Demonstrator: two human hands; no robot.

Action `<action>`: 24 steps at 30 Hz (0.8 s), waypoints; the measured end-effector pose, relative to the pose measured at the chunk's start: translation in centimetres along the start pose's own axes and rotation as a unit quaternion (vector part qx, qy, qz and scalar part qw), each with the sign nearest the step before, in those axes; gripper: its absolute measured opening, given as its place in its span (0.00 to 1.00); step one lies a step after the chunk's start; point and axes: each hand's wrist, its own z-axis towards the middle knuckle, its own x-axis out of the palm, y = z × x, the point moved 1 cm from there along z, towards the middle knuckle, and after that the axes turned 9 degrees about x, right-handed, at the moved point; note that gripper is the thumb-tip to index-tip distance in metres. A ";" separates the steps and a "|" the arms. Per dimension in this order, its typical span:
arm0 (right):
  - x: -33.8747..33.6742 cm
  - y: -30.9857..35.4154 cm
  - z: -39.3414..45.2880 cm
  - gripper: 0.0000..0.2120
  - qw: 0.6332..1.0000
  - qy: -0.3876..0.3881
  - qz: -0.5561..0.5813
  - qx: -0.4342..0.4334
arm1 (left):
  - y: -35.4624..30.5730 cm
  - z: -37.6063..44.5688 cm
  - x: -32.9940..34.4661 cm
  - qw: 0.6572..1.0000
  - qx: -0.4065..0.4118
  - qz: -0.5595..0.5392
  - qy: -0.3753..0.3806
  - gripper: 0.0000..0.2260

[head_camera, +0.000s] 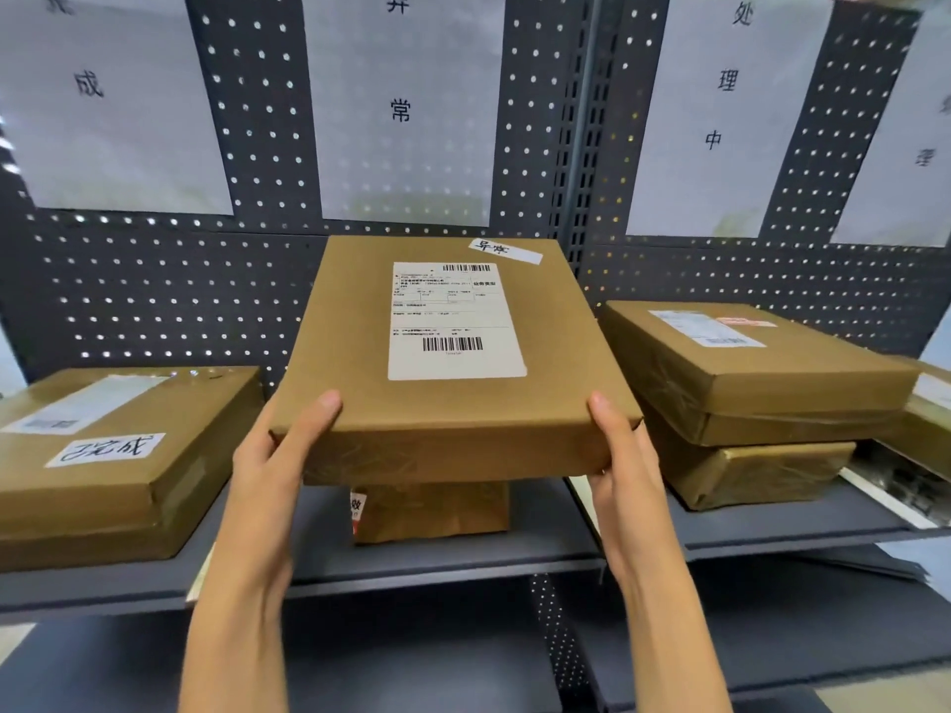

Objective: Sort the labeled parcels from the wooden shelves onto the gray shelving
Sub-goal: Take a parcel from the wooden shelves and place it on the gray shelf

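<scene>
Gripped at both near corners, thumbs on top: flat brown parcel [453,352] between left hand [280,450] and right hand [620,445], held level above a smaller box [432,512] on the gray shelf [447,558]. Hand-written tag [504,249] apparently matching the sign [401,105] behind, hence probably this middle bay. Other parcels lying left [118,455] and right [756,383].

Labeled brown parcel [453,352] above gray shelving [463,558].
</scene>
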 end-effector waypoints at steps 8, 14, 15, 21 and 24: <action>1.4 -0.8 2.6 0.40 0.999 -0.011 -0.009 0.050 | 1.2 2.1 -0.1 0.999 -0.032 0.019 -0.023 0.23; 2.0 -0.4 3.6 0.40 0.998 -0.006 -0.023 0.052 | 1.5 3.0 -0.1 0.998 -0.046 0.031 -0.031 0.27; 2.0 -0.3 3.7 0.40 0.998 -0.006 -0.026 0.054 | 1.6 3.2 -0.1 0.998 -0.048 0.032 -0.035 0.24; 2.1 0.2 4.7 0.40 0.996 -0.004 -0.055 0.072 | 1.6 4.1 0.0 0.995 -0.076 0.056 -0.034 0.15; 2.3 0.2 5.0 0.38 0.995 -0.007 -0.064 0.072 | 1.6 4.5 0.0 0.994 -0.089 0.057 -0.029 0.15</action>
